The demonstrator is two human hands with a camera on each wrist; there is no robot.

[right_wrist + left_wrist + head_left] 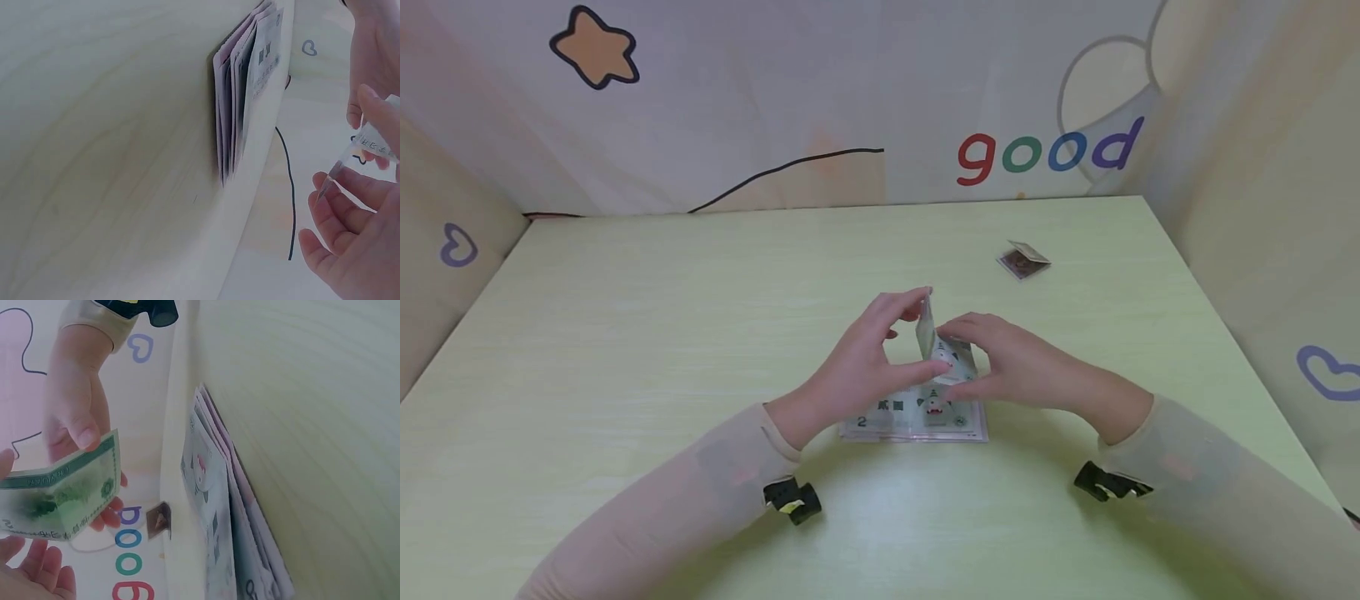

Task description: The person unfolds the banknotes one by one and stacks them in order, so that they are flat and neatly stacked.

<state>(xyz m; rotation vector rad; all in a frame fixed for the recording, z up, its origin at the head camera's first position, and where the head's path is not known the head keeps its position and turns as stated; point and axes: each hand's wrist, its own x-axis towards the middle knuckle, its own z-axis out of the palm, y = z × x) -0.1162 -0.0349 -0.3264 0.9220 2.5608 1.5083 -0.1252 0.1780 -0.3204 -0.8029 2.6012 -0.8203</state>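
Above the table I hold a creased green play banknote [953,360], its fold standing up between both hands; the left wrist view shows its printed green face [69,500]. My left hand [868,358] pinches the left part, fingertips at the raised edge and thumb lower on the note. On the other side, my right hand [1018,362] grips the note between thumb and fingers. Just under the hands lies a stack of play banknotes [887,421] with a cartoon figure and a "2" on the top one. In the right wrist view the stack [247,81] looks several folded layers thick.
A small folded brown note [1025,261] lies half unfolded toward the back right of the pale green table [662,333]. Printed curtains [850,100] stand along the back and both sides. Each sleeve carries a black wrist camera [793,500].
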